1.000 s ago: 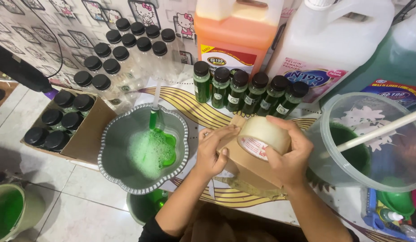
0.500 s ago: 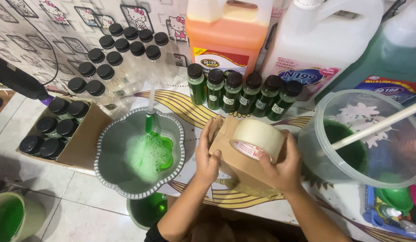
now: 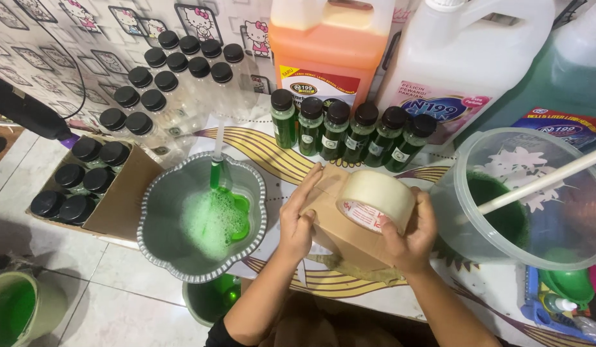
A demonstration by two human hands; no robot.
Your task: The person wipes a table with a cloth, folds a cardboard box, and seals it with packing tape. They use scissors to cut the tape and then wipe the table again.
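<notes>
Cardboard box (image 3: 340, 225), small and brown: your left hand (image 3: 297, 222) presses flat on its near side, fingers together. Tape roll (image 3: 375, 200), clear: your right hand (image 3: 410, 234) clamps it on the box top. Beyond your fingertips, six green bottles (image 3: 349, 132); left of them, a grey bowl (image 3: 201, 218) of green foam

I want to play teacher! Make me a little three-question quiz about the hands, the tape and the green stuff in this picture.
1. True or false: the right hand holds the roll of tape against the cardboard box.
2. How many filled green bottles stand in the row behind the box? A) four B) six C) nine
3. Fill in: the left hand presses on the box's ____ side.

Key:
1. True.
2. B, six, all with black caps.
3. Left, nearest the grey scalloped bowl of foamy green liquid.
</notes>
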